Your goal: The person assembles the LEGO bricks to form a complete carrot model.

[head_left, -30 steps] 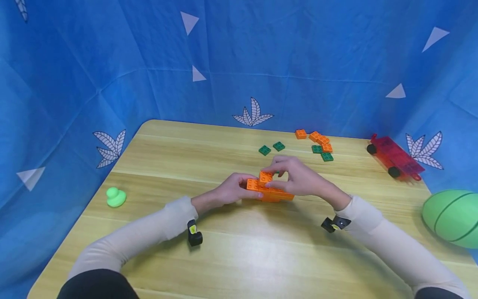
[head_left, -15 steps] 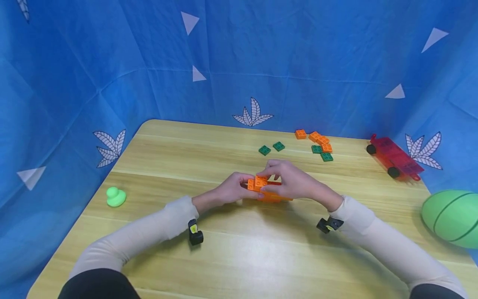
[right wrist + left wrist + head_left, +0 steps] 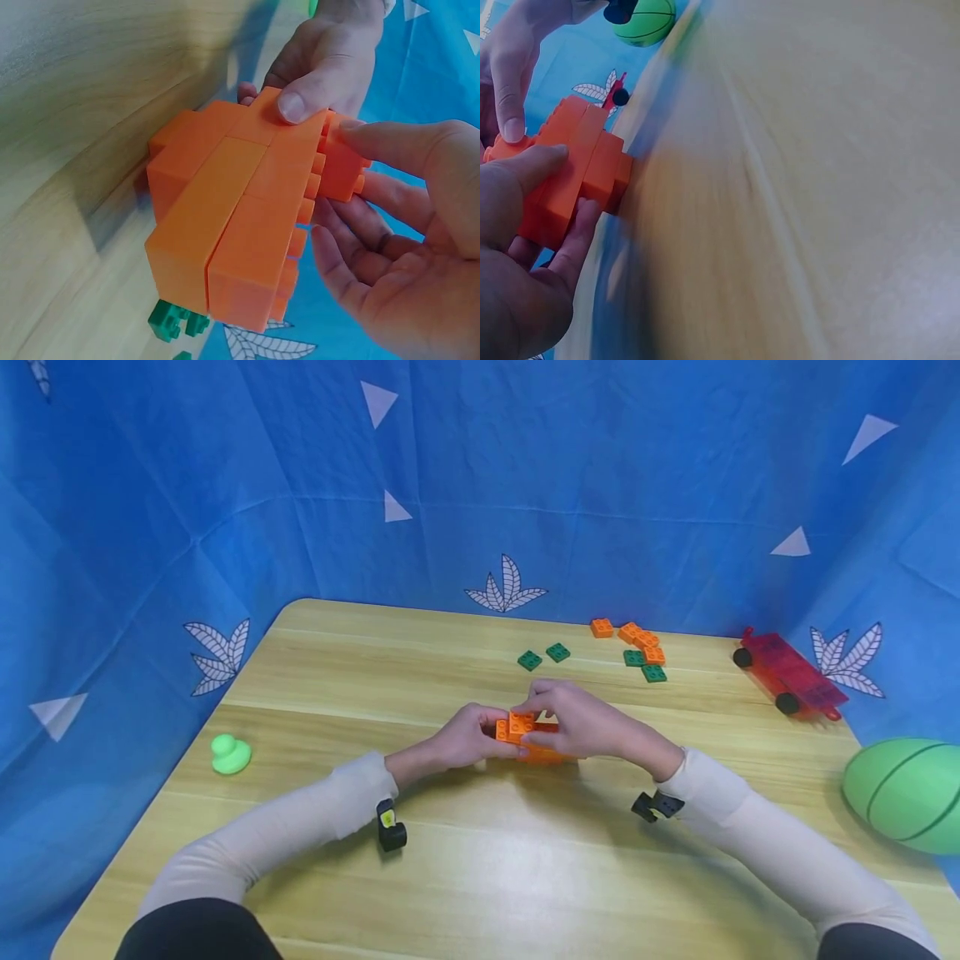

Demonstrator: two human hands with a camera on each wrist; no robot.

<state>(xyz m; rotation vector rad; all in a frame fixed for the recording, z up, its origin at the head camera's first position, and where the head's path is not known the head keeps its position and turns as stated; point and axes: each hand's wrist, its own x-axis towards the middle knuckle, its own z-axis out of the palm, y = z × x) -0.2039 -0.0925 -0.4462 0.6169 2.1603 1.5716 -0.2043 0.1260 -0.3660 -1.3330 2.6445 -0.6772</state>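
Observation:
Above the middle of the table, my left hand [image 3: 465, 739] grips an orange block of joined toy bricks [image 3: 244, 180], its thumb lying along one side. The block is stepped on its underside, with a row of studs on top. My right hand [image 3: 581, 722] pinches a small orange brick [image 3: 341, 161] between thumb and fingers. That brick sits on the studded top near the left hand's end, touching it. Whether it is fully pressed down cannot be made out. In the head view, the hands hide much of the block.
Loose orange bricks [image 3: 602, 627] and green bricks [image 3: 529, 660] lie toward the table's back. A red toy car [image 3: 791, 672] stands at the back right. A green ball [image 3: 903, 795] sits at the right edge, a green toy duck [image 3: 230, 754] on the left.
My right hand has moved slightly left and down with the small brick, bringing it nearer the block's left end. The left hand has stayed nearly still, gripping the block.

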